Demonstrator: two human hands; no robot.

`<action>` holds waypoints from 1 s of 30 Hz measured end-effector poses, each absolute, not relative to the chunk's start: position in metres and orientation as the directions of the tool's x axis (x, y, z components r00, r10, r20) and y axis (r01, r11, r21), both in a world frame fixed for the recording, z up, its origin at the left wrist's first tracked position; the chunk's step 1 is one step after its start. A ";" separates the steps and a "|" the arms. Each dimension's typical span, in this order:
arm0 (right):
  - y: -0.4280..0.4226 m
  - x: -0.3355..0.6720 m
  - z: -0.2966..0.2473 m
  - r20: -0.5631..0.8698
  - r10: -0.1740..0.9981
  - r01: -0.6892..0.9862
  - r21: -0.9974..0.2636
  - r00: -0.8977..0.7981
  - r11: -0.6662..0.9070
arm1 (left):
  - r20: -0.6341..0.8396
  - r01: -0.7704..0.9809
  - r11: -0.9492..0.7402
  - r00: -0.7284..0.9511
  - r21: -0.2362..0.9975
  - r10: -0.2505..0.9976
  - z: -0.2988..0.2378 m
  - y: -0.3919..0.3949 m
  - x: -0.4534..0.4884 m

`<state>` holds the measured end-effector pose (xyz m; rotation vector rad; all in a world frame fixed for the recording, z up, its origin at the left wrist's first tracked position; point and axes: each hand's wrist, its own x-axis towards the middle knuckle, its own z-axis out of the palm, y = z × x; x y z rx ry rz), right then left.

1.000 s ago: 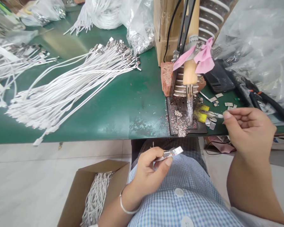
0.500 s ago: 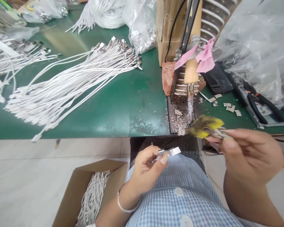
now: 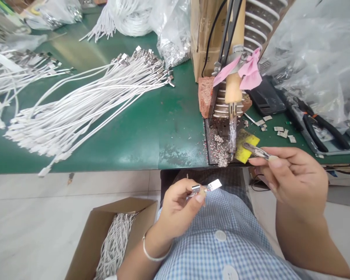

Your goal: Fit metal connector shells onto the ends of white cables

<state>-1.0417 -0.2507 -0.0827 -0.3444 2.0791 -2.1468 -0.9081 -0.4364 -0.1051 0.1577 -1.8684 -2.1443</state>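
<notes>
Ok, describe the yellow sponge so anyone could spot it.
At the green table, find the wooden-handled iron. Beside its metal tip is the stained yellow sponge, on a metal clip in the right hand. Its yellow sets it apart from nearby flat silvery pieces.

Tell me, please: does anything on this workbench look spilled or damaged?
Loose grey crumbs lie scattered over the dark base below the iron, some on the green table, like spillage. The yellow pad by the right hand is partly blackened, perhaps scorched.

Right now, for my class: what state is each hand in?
Left hand: closed, holding a small silver metal shell, a flat whitish rectangular piece jutting beyond the thumb.
Right hand: closed, holding a silver metal clip on a dark-stained yellow pad.
</notes>
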 end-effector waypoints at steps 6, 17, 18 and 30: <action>-0.253 -1.055 -0.082 -0.006 -0.391 0.085 -0.979 -0.920 -0.185 | 0.107 0.140 -0.089 -0.947 0.986 -0.304 -0.105 -0.438 -0.909; -0.244 -1.033 -0.088 0.142 -0.196 -0.159 -0.985 -0.970 0.070 | 0.119 0.160 -0.134 -0.955 0.978 -0.273 -0.106 -0.437 -0.920; -0.246 -1.035 -0.089 0.176 -0.192 -0.200 -0.973 -0.966 0.112 | 0.105 0.145 -0.140 -0.959 0.979 -0.263 -0.106 -0.436 -0.922; -0.255 -1.028 -0.090 0.458 -0.513 -0.591 -0.797 -0.726 0.126 | 0.059 0.062 -0.005 -0.967 0.998 -0.247 -0.109 -0.428 -0.939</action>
